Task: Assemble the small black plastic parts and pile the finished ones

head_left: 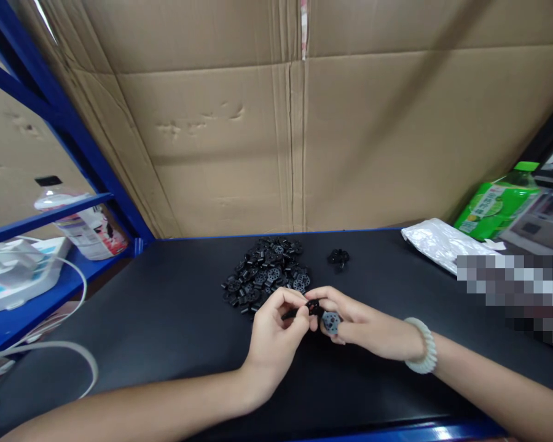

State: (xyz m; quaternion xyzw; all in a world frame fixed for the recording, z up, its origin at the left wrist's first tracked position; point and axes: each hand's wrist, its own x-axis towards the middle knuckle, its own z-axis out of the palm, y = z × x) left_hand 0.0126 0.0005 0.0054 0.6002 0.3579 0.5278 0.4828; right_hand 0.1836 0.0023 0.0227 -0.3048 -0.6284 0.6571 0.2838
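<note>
My left hand (pixel 276 334) and my right hand (pixel 354 325) meet over the black mat (pixel 166 319), fingertips pinched together. Between them sits a small black part (pixel 311 307), held by the left fingers. My right hand grips a round grey-black disc with holes (pixel 330 321). Just behind the hands lies a heap of several similar small black parts (pixel 265 276). A tiny separate cluster of black parts (pixel 338 258) rests to the right of the heap. A pale coiled band circles my right wrist (pixel 421 347).
Cardboard sheets (pixel 295 123) wall the back. A blue shelf frame (pixel 50 209) at left holds a plastic bottle (pixel 80 224), a white box and white cable (pixel 50 350). At right lie a white plastic bag (pixel 435 242) and a green packet (pixel 495 209).
</note>
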